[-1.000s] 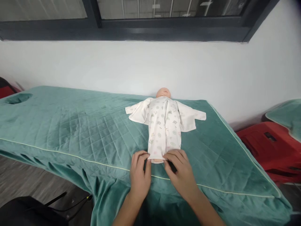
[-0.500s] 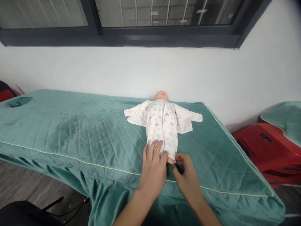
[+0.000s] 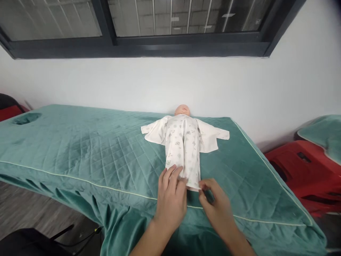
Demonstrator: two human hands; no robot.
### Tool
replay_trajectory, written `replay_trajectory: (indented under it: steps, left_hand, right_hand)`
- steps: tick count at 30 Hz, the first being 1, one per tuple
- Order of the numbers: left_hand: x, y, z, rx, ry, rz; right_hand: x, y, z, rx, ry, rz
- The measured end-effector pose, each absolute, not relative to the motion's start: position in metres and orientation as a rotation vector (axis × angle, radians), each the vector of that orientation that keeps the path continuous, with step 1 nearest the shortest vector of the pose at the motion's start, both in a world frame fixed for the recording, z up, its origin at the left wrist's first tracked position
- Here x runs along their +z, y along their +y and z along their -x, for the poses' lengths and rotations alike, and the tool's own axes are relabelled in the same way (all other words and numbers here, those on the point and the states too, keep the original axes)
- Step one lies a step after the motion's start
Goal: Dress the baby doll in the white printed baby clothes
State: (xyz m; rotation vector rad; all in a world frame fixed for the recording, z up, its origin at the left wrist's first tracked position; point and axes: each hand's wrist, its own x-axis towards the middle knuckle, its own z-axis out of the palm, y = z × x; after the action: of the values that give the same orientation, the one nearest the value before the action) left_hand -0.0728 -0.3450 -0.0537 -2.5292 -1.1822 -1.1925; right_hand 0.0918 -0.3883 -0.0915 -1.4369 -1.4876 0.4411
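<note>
A baby doll lies face up on a green quilted cover, its head toward the wall. It wears a white printed baby top with the sleeves spread to both sides, and white printed baby trousers. My left hand rests on the lower left trouser leg, fingers stretched over the cloth, thumb near the hem. At the right corner of the hem, my right hand pinches the cloth between thumb and forefinger. The doll's feet are hidden.
The green cover spreads over a long bed against a white wall, with a hole at its far left. Above is a dark window frame. A red plastic chair stands to the right. Cables lie at lower left.
The trouser hem has come down toward me and now covers the doll's foot that showed before. Both hands have shifted slightly nearer to me.
</note>
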Motion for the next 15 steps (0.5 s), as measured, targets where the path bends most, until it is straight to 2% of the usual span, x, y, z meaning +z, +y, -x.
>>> replay_trajectory:
  steps: [6,15]
  left_hand:
    - [-0.068,-0.346,0.084,-1.320,-1.279,2.591]
    - [-0.069,-0.327,0.103,-1.487,-1.627,2.500]
  right_hand:
    - [-0.105,-0.392,-0.095,0.467,-1.544,1.444]
    - [-0.080,-0.380,-0.078,0.256,-1.663,1.415]
